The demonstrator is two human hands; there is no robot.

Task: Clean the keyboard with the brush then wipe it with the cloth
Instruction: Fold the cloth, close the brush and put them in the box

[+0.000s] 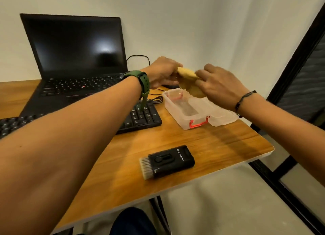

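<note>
- Head view: both hands are raised over the open clear box at about 1 o'clock from the table's centre. Left hand and right hand each pinch the yellow cloth between them; fingers are curled round its edges, and the cloth hangs bunched, its lower edge just above the box.
- Brush lies flat on the table at about 5 o'clock, bristles pointing toward 9 o'clock, touched by neither hand.
- Keyboard sits at about 9 o'clock from the box, largely hidden under the left forearm; only its right end and a strip at the far left show. Laptop stands open behind it at 11 o'clock, screen dark.
- Judgement: the brush lying aside suggests the brushing part is over and the step in hand is readying the cloth for the wipe.
- To do it well: shake or fold the cloth into a flat pad, not a wad, so it bears evenly on the key tops.
- Keep one hand free to steady the keyboard, which looks light and may slide on the smooth wood.
- Wipe row by row in one direction, with light pressure, so that loosened dust is carried off and not pushed back between the keys.
- Mind the black cable lying between keyboard and box; a trailing corner of cloth could snag it.
</note>
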